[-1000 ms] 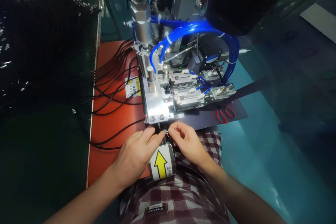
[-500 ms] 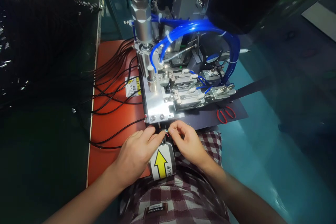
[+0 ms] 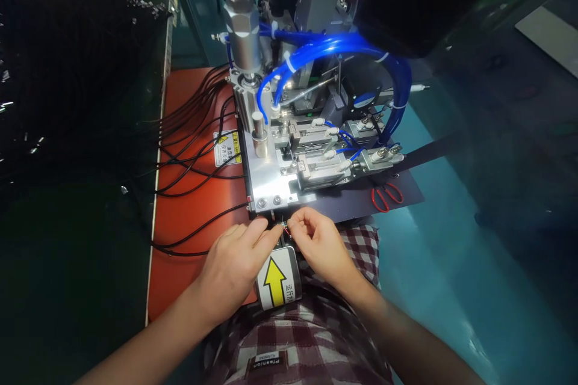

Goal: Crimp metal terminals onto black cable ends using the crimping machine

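Observation:
My left hand (image 3: 237, 261) is closed in a pinch, thumb and forefinger together, just in front of the machine's metal plate (image 3: 270, 183). Facing it, my right hand (image 3: 320, 243) also pinches, its fingertips almost touching the left ones. Between them show thin wires (image 3: 285, 227), one reddish and some pale; their ends are too small to make out. Right below the fingertips is a rounded motor-like part (image 3: 295, 271) bearing a white label with a yellow arrow (image 3: 274, 283).
Pneumatic cylinders (image 3: 320, 168) and looped blue air tubes (image 3: 343, 45) rise behind my hands. Black cables (image 3: 194, 192) cross the orange-red mat (image 3: 180, 277) from a dark heap (image 3: 76, 72) at left. Red-handled scissors (image 3: 387, 197) lie on the dark board (image 3: 356, 207) at right.
The whole view has shifted slightly to the left. Both hands keep their pinch at nearly the same place by the machine; the wires between them have moved only a little.

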`<state>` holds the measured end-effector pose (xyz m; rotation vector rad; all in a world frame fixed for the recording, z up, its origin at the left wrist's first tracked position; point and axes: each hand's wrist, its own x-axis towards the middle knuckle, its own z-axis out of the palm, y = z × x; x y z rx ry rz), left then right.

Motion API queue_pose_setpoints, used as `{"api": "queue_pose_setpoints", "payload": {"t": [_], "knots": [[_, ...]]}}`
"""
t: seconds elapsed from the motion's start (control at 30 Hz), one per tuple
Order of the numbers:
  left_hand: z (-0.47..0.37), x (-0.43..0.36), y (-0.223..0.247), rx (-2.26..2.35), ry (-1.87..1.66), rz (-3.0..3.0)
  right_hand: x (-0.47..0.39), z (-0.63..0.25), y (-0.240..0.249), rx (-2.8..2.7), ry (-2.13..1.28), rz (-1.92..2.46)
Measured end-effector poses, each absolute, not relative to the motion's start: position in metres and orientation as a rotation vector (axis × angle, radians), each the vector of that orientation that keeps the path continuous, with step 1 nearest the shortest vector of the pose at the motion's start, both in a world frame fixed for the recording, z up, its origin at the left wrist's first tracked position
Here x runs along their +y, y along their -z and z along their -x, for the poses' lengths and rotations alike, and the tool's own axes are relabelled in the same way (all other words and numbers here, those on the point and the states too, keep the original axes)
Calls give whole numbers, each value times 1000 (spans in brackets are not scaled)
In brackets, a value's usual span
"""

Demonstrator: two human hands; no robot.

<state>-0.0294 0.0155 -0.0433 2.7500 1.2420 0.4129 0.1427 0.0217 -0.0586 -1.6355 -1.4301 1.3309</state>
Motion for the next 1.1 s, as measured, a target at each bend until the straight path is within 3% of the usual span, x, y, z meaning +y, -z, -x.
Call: {"api": "queue_pose_setpoints", "payload": {"t": [0.33,0.73,1.1], "knots": [[31,18,43,1209,-514,-2651,21,-147,68,-1068,-1616,1484],[31,14,39,1312,-484,-2688,25,-144,68,-1073,-1670,1464],[33,13,38,1280,-462,-2683,22,-131,66,-1308,-1232,1601]]}}
